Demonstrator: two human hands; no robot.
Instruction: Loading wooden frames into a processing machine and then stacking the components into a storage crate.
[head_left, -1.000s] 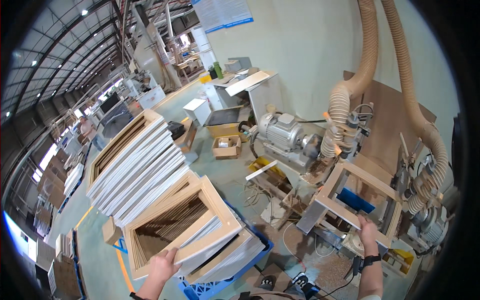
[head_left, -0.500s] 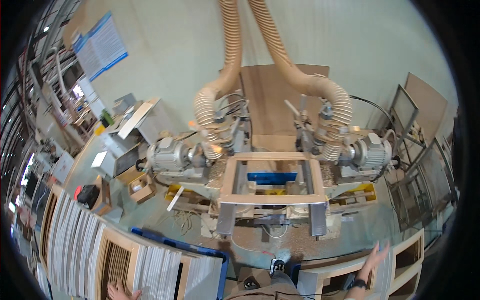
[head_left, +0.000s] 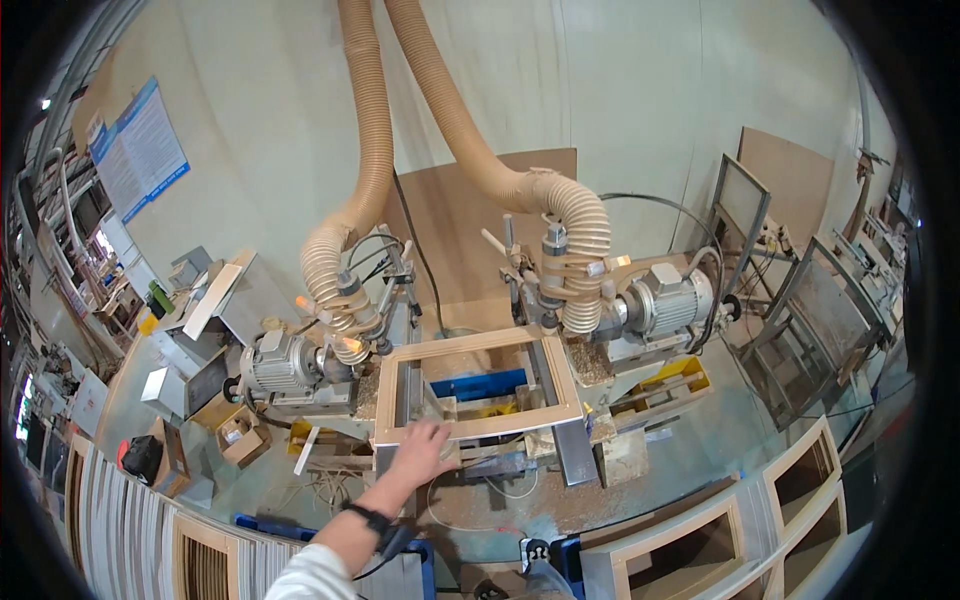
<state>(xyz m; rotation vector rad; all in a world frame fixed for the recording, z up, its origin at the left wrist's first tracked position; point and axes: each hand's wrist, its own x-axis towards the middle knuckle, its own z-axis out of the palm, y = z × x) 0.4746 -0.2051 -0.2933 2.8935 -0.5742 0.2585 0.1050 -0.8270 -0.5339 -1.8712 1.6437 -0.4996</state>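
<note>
My left hand (head_left: pixel 420 455), with a black band on its wrist, reaches forward to the near rail of a rectangular wooden frame (head_left: pixel 490 428). Its fingers are extended over the rail near the left corner, thumb apart; whether they press on the wood I cannot tell. The frame lies flat across two metal supports, between two motor-driven machine heads. Beside its left edge is the left motor (head_left: pixel 285 362); the right motor (head_left: pixel 670 300) stands beyond its right side. My right hand is out of view.
Ribbed dust hoses (head_left: pixel 368 130) drop to both heads. Packed frames (head_left: pixel 130 530) stand at lower left, and more wooden frames (head_left: pixel 690 550) lie at lower right. A cardboard box (head_left: pixel 243 440) sits on the floor at left. Metal racks (head_left: pixel 810 330) stand at right.
My left hand has moved from the stacked frames at lower left to the frame on the machine. My right hand has left the view. The view has swung to the right.
</note>
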